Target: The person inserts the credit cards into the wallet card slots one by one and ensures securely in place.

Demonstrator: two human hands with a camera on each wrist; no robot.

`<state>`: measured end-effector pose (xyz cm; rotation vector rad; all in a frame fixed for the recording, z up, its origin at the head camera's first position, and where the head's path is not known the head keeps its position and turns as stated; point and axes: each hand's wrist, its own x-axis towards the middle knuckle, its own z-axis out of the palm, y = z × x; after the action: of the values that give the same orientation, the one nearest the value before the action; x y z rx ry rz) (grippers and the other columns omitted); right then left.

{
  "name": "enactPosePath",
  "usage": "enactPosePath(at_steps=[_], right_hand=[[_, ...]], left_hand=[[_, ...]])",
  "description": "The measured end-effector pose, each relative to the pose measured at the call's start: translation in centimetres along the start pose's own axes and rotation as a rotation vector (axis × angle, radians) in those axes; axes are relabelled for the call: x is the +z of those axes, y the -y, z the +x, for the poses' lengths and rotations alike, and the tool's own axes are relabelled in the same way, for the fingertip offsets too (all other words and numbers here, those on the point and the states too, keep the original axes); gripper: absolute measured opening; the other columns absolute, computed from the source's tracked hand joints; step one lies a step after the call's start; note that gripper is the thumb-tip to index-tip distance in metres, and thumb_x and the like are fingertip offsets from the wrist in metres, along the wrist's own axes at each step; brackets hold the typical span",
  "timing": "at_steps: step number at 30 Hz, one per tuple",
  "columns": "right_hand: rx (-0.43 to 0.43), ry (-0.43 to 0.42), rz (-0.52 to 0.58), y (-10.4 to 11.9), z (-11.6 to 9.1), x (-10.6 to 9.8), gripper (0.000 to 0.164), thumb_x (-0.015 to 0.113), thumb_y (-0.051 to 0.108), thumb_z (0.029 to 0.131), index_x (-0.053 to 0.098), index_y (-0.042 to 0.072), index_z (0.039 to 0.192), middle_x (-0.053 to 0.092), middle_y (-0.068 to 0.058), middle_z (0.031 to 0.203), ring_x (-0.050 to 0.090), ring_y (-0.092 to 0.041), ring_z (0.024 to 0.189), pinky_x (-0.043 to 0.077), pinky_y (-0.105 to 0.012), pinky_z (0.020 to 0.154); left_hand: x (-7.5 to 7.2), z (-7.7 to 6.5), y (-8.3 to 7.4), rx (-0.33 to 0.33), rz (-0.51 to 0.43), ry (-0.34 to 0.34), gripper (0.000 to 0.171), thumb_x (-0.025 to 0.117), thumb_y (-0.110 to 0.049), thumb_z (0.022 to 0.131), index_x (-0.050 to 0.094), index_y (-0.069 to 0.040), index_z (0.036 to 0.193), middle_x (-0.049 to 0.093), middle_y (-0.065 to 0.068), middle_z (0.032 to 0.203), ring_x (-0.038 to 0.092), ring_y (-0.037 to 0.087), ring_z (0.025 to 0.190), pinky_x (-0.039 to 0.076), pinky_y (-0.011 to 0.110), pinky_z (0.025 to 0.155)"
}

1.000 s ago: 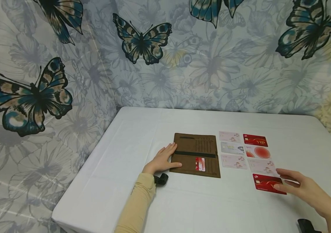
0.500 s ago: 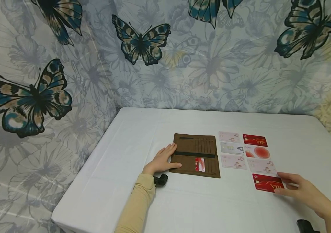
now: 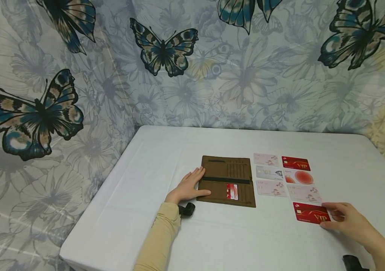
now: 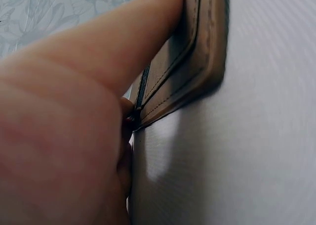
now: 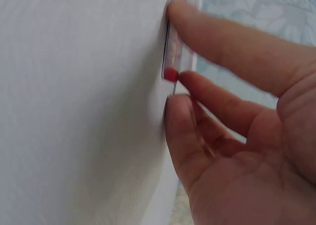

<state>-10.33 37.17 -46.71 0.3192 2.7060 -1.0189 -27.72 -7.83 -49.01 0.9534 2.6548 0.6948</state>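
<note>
A brown wallet lies unfolded on the table, a small red-and-white card in one of its lower slots. My left hand rests on the wallet's left edge, thumb and fingers spread; the left wrist view shows its thumb against the leather. At the right, a red VIP card lies at the front of a column of cards. My right hand holds that card's right end by its edges, thumb at the near corner and forefinger at the far one. Edge-on, the card shows between the fingers.
Several more cards lie flat in two columns right of the wallet: a pale pink card, a silver card, another red VIP card and a card with a red circle among them. A white cloth covers the table.
The right thumb has slid off the red VIP card's face to its near edge, uncovering the letters. The card's right end has shifted slightly left. My left hand stays on the wallet.
</note>
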Motion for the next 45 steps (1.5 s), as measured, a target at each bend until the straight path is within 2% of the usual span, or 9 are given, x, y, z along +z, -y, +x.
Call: enactPosePath(at_steps=[6, 12, 17, 26, 30, 35, 42, 45], right_hand=[[0.001, -0.037, -0.036, -0.18, 0.15, 0.06, 0.084, 0.08, 0.035, 0.07, 0.042, -0.016, 0.124, 0.031, -0.035, 0.112, 0.041, -0.043, 0.094, 0.046, -0.051, 0.074], [0.005, -0.034, -0.044, -0.05, 0.34, -0.17, 0.083, 0.082, 0.038, 0.067, 0.046, -0.015, 0.12, 0.039, -0.029, 0.105, 0.041, -0.037, 0.091, 0.044, -0.042, 0.07], [0.004, -0.024, -0.056, 0.16, 0.38, -0.36, 0.081, 0.083, 0.039, 0.065, 0.049, -0.014, 0.115, 0.042, -0.026, 0.101, 0.041, -0.036, 0.09, 0.042, -0.042, 0.069], [-0.019, -0.008, -0.039, -0.04, 0.59, -0.46, 0.083, 0.083, 0.038, 0.065, 0.042, -0.018, 0.112, 0.05, -0.018, 0.095, 0.044, -0.032, 0.088, 0.044, -0.036, 0.067], [-0.027, -0.015, -0.02, -0.21, 0.58, -0.37, 0.082, 0.082, 0.036, 0.068, 0.036, -0.016, 0.112, 0.048, -0.017, 0.093, 0.043, -0.033, 0.088, 0.043, -0.036, 0.067], [-0.011, -0.016, 0.009, -0.27, 0.49, -0.43, 0.072, 0.077, 0.025, 0.077, 0.031, -0.014, 0.116, 0.044, -0.022, 0.098, 0.044, -0.037, 0.09, 0.045, -0.039, 0.068], [-0.058, -0.024, 0.028, -0.05, 0.03, -0.65, 0.051, 0.066, 0.016, 0.087, 0.036, -0.012, 0.117, 0.047, -0.02, 0.099, 0.053, -0.033, 0.087, 0.048, -0.035, 0.065], [-0.074, -0.03, 0.046, 0.33, -0.17, -0.67, 0.046, 0.063, 0.013, 0.088, 0.037, -0.013, 0.117, 0.049, -0.019, 0.098, 0.054, -0.036, 0.088, 0.05, -0.035, 0.064]], left_hand=[[-0.01, -0.04, -0.09, 0.003, 0.002, 0.003, 0.089, 0.058, -0.051, 0.086, 0.01, -0.01, 0.15, 0.005, 0.002, 0.154, 0.0, 0.013, 0.139, -0.001, 0.033, 0.111], [-0.12, -0.06, -0.18, -0.005, 0.0, 0.004, 0.09, 0.058, -0.051, 0.086, 0.01, -0.011, 0.15, 0.005, 0.002, 0.154, 0.0, 0.012, 0.139, -0.001, 0.033, 0.111], [-0.08, 0.0, -0.12, -0.003, 0.004, 0.002, 0.09, 0.058, -0.051, 0.086, 0.01, -0.01, 0.15, 0.005, 0.002, 0.154, 0.001, 0.013, 0.139, 0.0, 0.033, 0.111], [-0.04, -0.01, -0.06, -0.002, 0.008, 0.008, 0.09, 0.057, -0.053, 0.086, 0.009, -0.011, 0.15, 0.004, 0.001, 0.154, 0.0, 0.011, 0.139, -0.001, 0.032, 0.111], [-0.05, 0.0, -0.03, 0.003, 0.004, 0.004, 0.089, 0.058, -0.052, 0.086, 0.009, -0.011, 0.15, 0.005, 0.001, 0.154, 0.0, 0.012, 0.139, -0.001, 0.033, 0.111], [-0.03, -0.02, 0.0, 0.003, 0.001, 0.003, 0.089, 0.058, -0.051, 0.087, 0.01, -0.011, 0.15, 0.005, 0.001, 0.154, 0.0, 0.012, 0.139, -0.001, 0.033, 0.111], [0.13, 0.08, 0.16, -0.007, 0.01, 0.006, 0.089, 0.058, -0.052, 0.086, 0.009, -0.012, 0.15, 0.004, 0.0, 0.154, 0.0, 0.011, 0.139, -0.001, 0.032, 0.111], [0.12, 0.07, 0.16, -0.001, 0.007, 0.003, 0.089, 0.058, -0.052, 0.086, 0.01, -0.012, 0.15, 0.005, 0.001, 0.154, 0.001, 0.011, 0.139, 0.0, 0.033, 0.111]])
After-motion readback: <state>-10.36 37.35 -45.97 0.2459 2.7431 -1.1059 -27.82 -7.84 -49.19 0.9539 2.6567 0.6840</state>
